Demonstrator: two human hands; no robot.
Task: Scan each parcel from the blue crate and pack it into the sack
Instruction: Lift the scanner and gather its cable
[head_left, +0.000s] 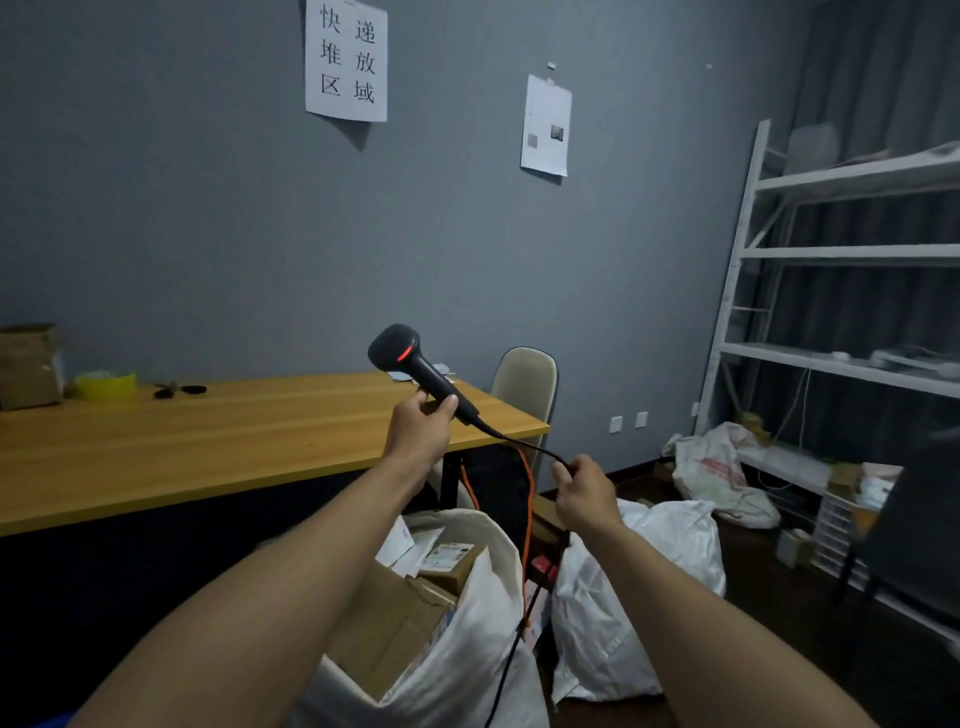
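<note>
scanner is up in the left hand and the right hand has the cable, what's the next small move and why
Probably lower the scanner toward the parcels in the open sack. The left hand holds it high, red light lit, facing no label, while the right hand pinches the cable, so slack looks handled.

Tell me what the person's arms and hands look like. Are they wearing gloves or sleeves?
No gloves and no sleeves show. Both forearms are bare all the way to the bottom edge of the picture. The left hand and the right hand are bare too, with no watch, ring or bracelet that I can see.
</note>
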